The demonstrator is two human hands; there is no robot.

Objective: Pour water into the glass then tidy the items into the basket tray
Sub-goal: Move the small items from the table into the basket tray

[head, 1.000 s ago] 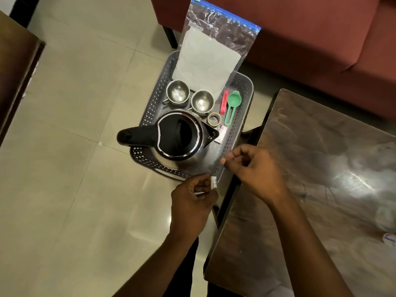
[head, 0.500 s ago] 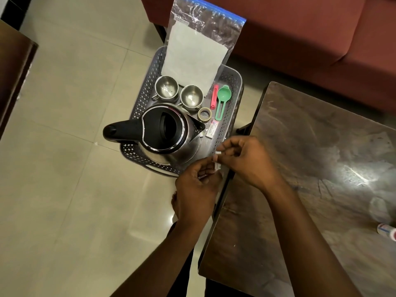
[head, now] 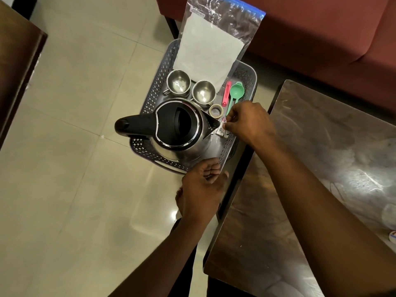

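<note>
Head view: tidying step, a small sachet going into the tray.

Right hand [head: 249,123] pinches a sachet [head: 222,131] at its fingertips, low over the tray [head: 246,73] floor just beside the kettle [head: 177,127] spout; left hand [head: 202,185] hangs loose and empty near the tray's front rim. Two steel cups [head: 179,83], tape roll [head: 216,110], green scoop [head: 235,92], pink clip [head: 227,93] and bag [head: 212,43] already sit inside. Next move, likely: let go of the sachet flat, then clear the table [head: 321,168].
</note>
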